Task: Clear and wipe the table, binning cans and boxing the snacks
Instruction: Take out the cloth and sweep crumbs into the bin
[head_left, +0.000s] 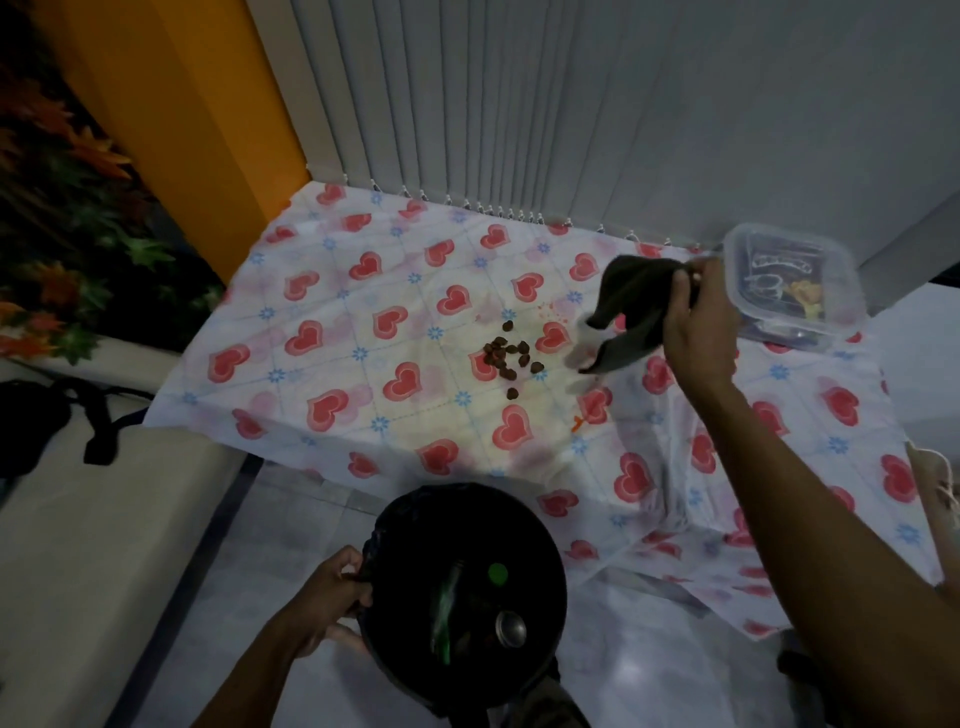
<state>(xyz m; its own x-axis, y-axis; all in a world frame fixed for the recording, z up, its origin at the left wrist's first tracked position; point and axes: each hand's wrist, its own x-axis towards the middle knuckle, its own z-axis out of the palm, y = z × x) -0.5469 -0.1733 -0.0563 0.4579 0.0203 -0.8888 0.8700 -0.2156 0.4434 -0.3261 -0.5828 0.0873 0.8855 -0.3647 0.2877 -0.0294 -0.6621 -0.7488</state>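
Writing on the clear snack box (789, 283) is showing as white marks on a dark pack inside, but it is too blurry to read. That box is sitting with its lid on at the far right corner of the bench (363, 332), which is wearing a cloth with red hearts and blue flowers.

Little brown snack bits (509, 356) are lying in a loose pile near the middle of the bench, and the pile is running from far to near.

The right hand (698, 322) is closing its grip on a dark cloth (631, 306), holding it up over the bench just beside the box. The loose ends of the cloth are hanging down and to the left.

The left hand (324, 605) is pinching the rim of a black bin (467, 587) down by the near edge of the bench. Inside the bin a silver can (510, 629) is standing with its round end up, next to a green bottle (447, 613) lying with its long side pointing away from the person.
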